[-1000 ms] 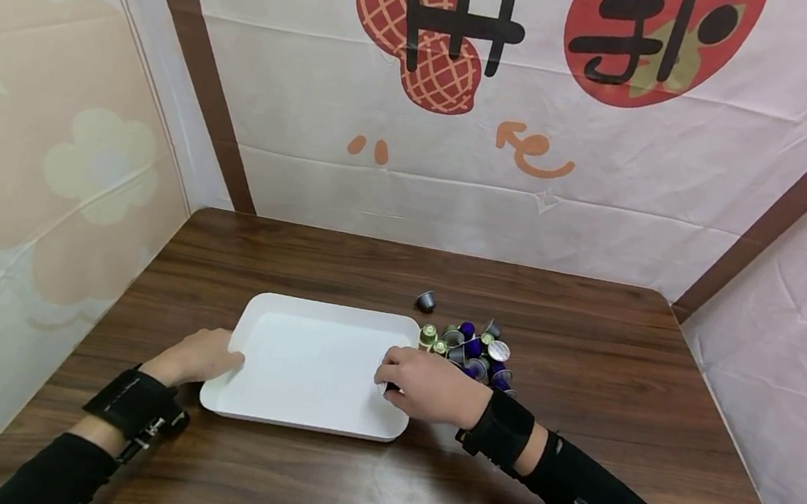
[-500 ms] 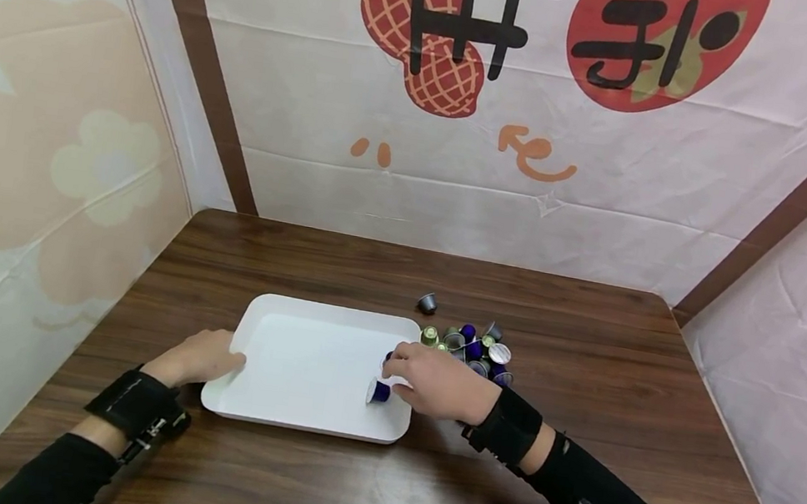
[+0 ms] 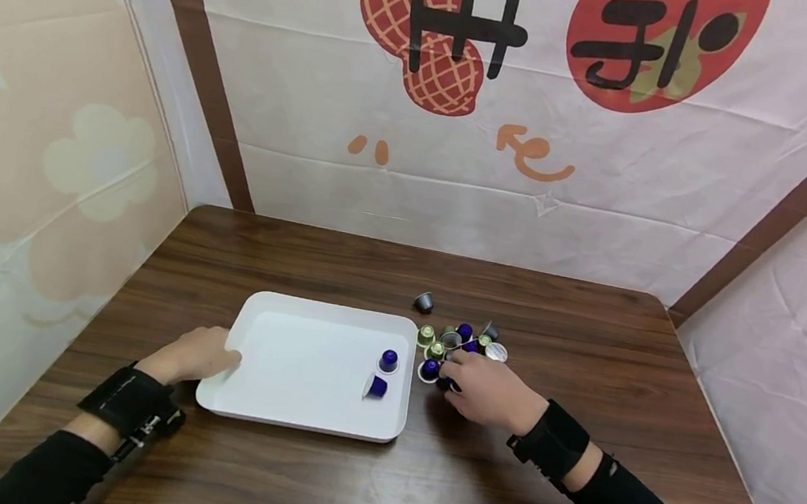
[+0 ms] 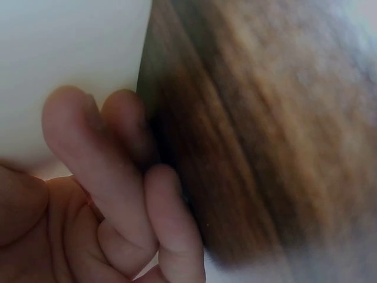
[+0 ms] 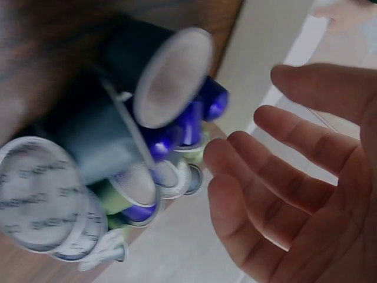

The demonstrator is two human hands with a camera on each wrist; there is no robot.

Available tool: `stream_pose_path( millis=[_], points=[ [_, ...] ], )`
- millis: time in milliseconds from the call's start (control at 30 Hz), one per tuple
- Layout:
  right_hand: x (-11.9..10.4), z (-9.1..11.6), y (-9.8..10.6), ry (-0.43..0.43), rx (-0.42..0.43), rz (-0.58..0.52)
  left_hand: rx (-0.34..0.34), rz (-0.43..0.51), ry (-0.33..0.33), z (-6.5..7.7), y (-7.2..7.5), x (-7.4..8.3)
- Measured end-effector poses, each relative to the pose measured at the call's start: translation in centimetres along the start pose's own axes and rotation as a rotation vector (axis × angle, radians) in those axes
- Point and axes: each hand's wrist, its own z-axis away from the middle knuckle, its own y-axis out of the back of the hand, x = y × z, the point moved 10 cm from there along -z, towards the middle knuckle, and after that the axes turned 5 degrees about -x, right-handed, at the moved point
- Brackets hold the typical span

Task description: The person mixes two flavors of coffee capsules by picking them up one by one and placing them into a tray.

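My left hand [image 3: 198, 354] grips the left rim of a white tray [image 3: 299, 361], its thumb over the edge. The left wrist view shows its fingers [image 4: 100, 171] bent at the tray's border. Two blue coffee capsules are on the tray's right part: one upright [image 3: 389, 359], the other on its side [image 3: 377, 387]. Right of the tray, my right hand [image 3: 488, 389] is over the front of a pile of coffee capsules [image 3: 452, 340], hiding some of them. In the right wrist view, its fingers [image 5: 277, 188] are spread and loosely bent beside the capsules, holding nothing.
One grey capsule [image 3: 424, 302] lies apart behind the pile. The pile mixes blue, green and grey capsules, with one white lid [image 3: 496, 352] facing up. Everything stands on a dark wooden table [image 3: 314, 485], with printed cloth walls [image 3: 453, 216] at its back and sides.
My right hand let go of blue capsules on the tray, where two now stand in sight. It then moved right, off the tray to the pile. The left hand stayed on the rim.
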Motion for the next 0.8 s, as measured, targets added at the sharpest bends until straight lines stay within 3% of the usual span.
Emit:
stream_pose_path(
  millis=[267, 800],
  points=[
    [0.3, 1.1, -1.2, -0.025, -0.007, 0.055, 0.0, -0.004, 0.004, 0.0, 0.0, 0.0],
    [0.3, 1.1, -2.2, -0.025, -0.042, -0.012, 0.002, 0.006, -0.007, 0.2, 0.0, 0.1]
  ],
)
